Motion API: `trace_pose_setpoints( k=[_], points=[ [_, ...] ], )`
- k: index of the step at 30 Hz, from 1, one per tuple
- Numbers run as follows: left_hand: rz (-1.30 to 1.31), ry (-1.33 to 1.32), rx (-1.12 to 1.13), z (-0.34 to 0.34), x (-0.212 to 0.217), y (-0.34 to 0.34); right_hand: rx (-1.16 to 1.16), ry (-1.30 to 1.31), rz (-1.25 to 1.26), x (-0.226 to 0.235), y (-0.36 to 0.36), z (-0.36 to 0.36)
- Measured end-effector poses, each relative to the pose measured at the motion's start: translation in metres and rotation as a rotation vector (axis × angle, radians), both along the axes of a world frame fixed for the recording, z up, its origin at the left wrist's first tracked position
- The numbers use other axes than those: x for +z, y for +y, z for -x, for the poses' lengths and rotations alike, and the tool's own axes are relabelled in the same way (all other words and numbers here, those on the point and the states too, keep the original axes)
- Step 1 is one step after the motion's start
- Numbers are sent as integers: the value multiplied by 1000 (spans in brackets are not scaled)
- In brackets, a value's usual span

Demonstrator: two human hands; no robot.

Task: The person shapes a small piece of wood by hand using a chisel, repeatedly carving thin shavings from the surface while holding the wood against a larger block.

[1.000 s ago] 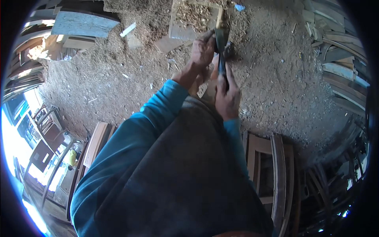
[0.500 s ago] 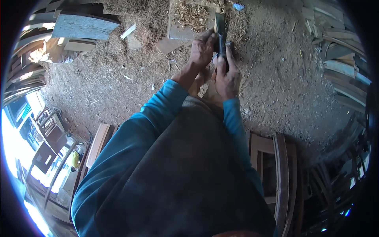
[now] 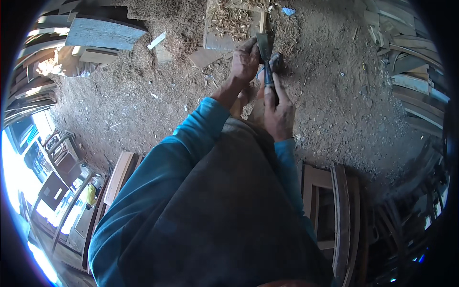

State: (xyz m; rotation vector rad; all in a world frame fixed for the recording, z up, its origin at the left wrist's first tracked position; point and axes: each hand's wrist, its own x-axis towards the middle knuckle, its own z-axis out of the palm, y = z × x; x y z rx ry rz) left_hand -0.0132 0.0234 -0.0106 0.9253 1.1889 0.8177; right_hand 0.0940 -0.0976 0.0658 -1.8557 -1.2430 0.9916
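Right hand (image 3: 278, 112) holds the chisel (image 3: 265, 50) with closed fingers; left hand (image 3: 245, 63) has fingers bent beside it, hold unclear. Shaving the strip (image 3: 262, 23) ahead seems the step, calling next for steady push.

Soft, dim light on ground (image 3: 344, 110); blown-out glare left; rim dark, bent.

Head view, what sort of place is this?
Probably a woodworking shop: curled shavings lie on a board, planks are piled at both sides, and the right hand grips a chisel-like tool.
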Motion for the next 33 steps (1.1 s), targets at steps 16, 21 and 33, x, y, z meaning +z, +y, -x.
trace_pose_setpoints(
  k=[16,21,33],
  points=[
    [-69,335,-63,0,-13,-6,-50,13,122,-18,46,3],
    [-17,255,-53,1,4,-1,-13,-14,41,-8,42,0],
    [4,9,34,6,-29,2,-78,128,126,10,7,4]
  ],
)
